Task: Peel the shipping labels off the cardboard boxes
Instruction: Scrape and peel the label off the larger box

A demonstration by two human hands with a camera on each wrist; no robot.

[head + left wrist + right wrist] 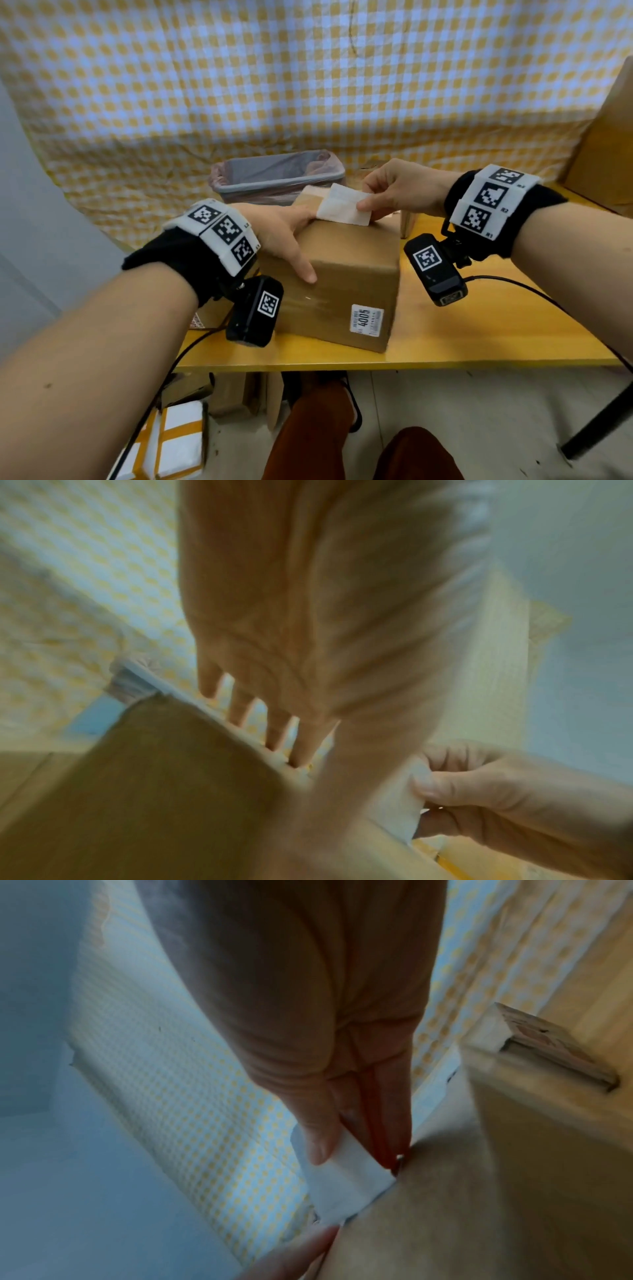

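Matt brown cardboard box (342, 274), white paper label (342, 205), seemingly smooth wooden table (479, 325), checked cloth (274, 85).

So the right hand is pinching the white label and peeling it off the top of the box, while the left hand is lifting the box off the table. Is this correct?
Not quite. The left hand is not lifting the box; it lies on top of it, steadying it, and the box sits on the table, as the head view shows. The rest holds: the right hand pinches the white label and peels it off the top.
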